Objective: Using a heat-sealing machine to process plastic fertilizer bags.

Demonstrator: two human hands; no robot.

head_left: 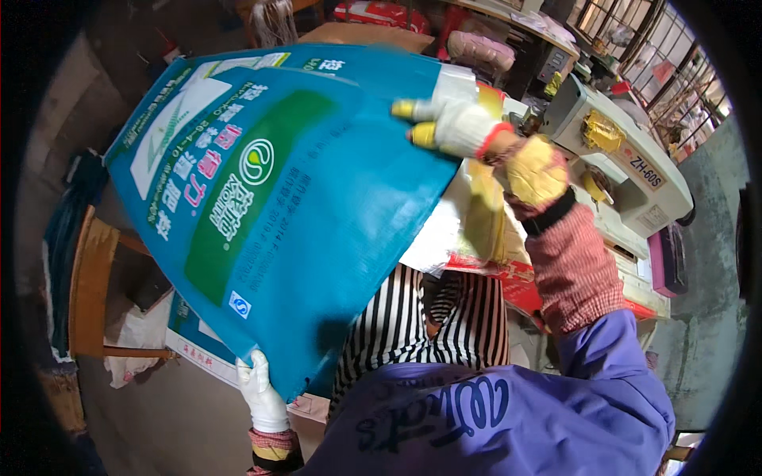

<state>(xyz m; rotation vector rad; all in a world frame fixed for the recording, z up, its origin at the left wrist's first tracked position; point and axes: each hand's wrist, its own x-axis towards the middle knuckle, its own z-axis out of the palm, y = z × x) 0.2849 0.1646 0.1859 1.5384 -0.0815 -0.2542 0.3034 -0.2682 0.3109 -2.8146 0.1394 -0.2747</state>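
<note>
L hand (pixel 263 394) fingers grasp bag (pixel 305 186), lower L; R hand (pixel 454 127), upper ctr: grip can't tell (blur). Status: handling underway, bag not yet released.

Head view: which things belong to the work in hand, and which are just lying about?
In use:
- blue sack
- left hand, gripping its corner
- right hand, near its right edge
- probably the beige machine, untouched

Apparently lying about:
- pink bundle
- red package
- wooden furniture

Purple top (pixel 548 408), striped trousers (pixel 389 317), pink sleeves (pixel 575 270), white gloves (pixel 263 397).
</note>
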